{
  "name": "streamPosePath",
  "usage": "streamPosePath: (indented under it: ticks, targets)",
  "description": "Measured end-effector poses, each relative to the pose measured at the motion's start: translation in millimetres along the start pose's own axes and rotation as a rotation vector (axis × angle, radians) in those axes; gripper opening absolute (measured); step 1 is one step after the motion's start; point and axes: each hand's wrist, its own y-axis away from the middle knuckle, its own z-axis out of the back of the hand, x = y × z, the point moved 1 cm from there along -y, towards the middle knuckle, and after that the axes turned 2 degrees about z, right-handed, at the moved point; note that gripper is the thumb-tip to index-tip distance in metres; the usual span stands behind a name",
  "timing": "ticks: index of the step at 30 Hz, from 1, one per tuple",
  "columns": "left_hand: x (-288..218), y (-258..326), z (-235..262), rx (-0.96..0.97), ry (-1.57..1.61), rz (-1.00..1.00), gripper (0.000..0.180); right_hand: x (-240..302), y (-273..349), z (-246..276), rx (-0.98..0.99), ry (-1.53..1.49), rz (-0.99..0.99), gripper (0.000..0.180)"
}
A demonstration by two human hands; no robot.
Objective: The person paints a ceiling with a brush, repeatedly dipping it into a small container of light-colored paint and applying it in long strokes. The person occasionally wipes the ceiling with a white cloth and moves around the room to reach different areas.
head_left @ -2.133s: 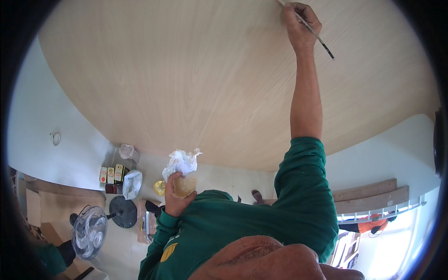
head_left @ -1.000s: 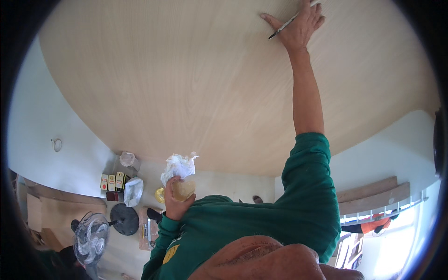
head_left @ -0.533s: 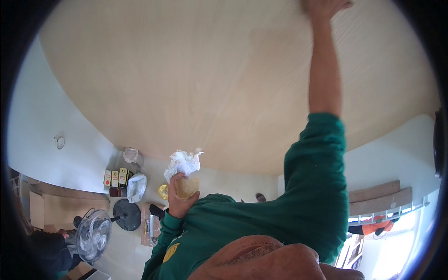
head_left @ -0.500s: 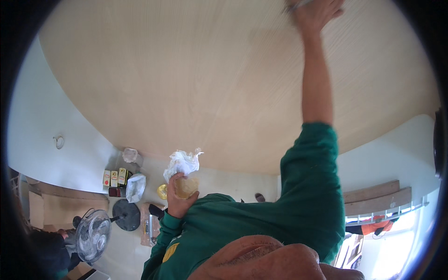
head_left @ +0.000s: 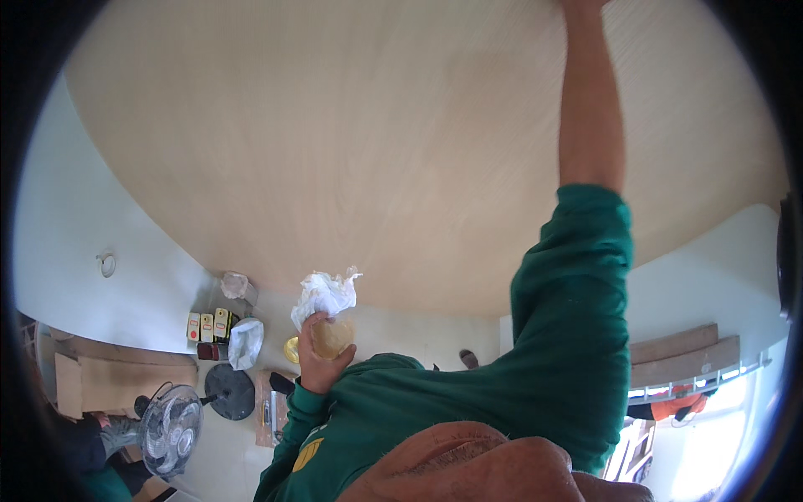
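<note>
A broad pale wooden ceiling [head_left: 351, 142] spans everything above the left hand [head_left: 316, 351], and the right arm in its green sleeve [head_left: 577, 335] stretches up to it, the right hand lost past the top edge, so its grip cannot be told. The left grip is closed around a small yellowish jar [head_left: 333, 336], with crumpled white paper [head_left: 324, 293] just above the fingers.

right hand cut off at top edge

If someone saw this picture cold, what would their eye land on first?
Probably the green-sleeved right arm stretched straight up to the pale wood-grain ceiling, its hand out of frame at the top edge. Lower centre, the left hand grips a small yellowish container with crumpled white cloth.
</note>
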Motion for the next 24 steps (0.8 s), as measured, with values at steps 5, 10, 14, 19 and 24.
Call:
streamPosePath:
  ticks: [5, 10, 14, 19, 24]
  targets:
    - [4.2, -1.2, 5.1, 0.028, -0.005, 0.012, 0.077, 180.2, 135.6, 118.3, 0.004, 0.013, 0.043, 0.129]
    - [3.9, -1.2, 11.7, 0.056, -0.022, 0.011, 0.078, 108.9, 83.3, 66.7, -0.003, 0.011, 0.065, 0.128]
    - [0.4, -0.2, 3.4, 0.012, 0.03, 0.015, 0.077, -44.1, 15.7, -26.5, 0.001, 0.002, 0.07, 0.127]
    - [0.2, 3.5, 3.1, 0.006, 0.007, 0.002, 0.077, 2.8, 80.2, 3.5, 0.035, 0.009, 0.079, 0.126]
    - [1.2, 5.3, 10.0, 0.058, -0.031, 0.019, 0.077, 122.0, 128.6, 105.8, 0.046, 0.04, 0.11, 0.125]
